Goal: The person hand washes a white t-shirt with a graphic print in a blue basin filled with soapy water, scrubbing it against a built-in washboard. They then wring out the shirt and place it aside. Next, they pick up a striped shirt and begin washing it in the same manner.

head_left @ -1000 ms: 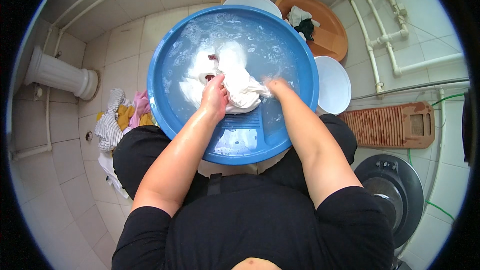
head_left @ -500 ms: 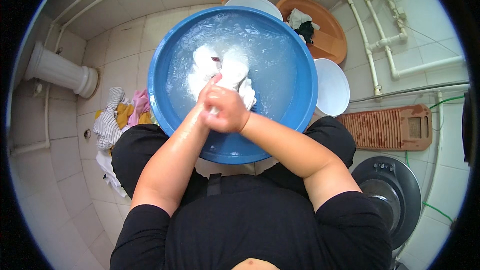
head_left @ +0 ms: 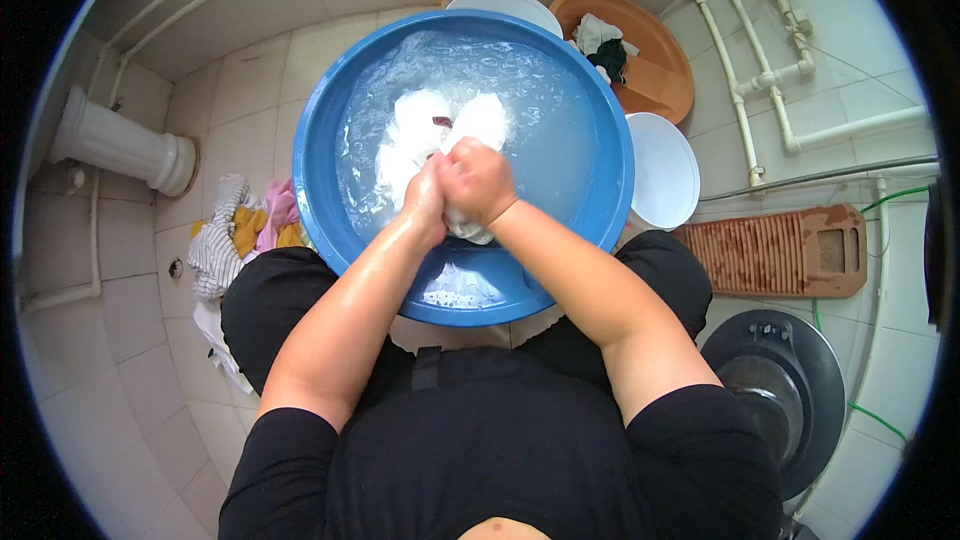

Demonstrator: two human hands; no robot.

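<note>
A large round blue basin [head_left: 603, 240] of cloudy, sudsy water stands between my knees. In it a wet white garment [head_left: 410, 130] is bunched up, with a small dark red tag near its top. My left hand [head_left: 426, 198] is closed on the near part of the cloth. Pressed against it, my right hand [head_left: 480, 180] is also closed, its fingers curled over the same white cloth. Some of the fabric hangs out below the two hands, above the basin's near side. The fingertips are partly hidden.
Left of my knee lies a clothes pile [head_left: 225, 240]. Beyond the basin are a white basin [head_left: 505, 5] and an orange tub [head_left: 660, 90] with clothes. On the right are another white basin [head_left: 664, 175], a brown washboard [head_left: 770, 254] and a dark round appliance [head_left: 815, 390].
My right hand has moved away from me and slightly right, over the cloth. My left hand has turned and shifted slightly. The garment's folds have shifted in the water.
</note>
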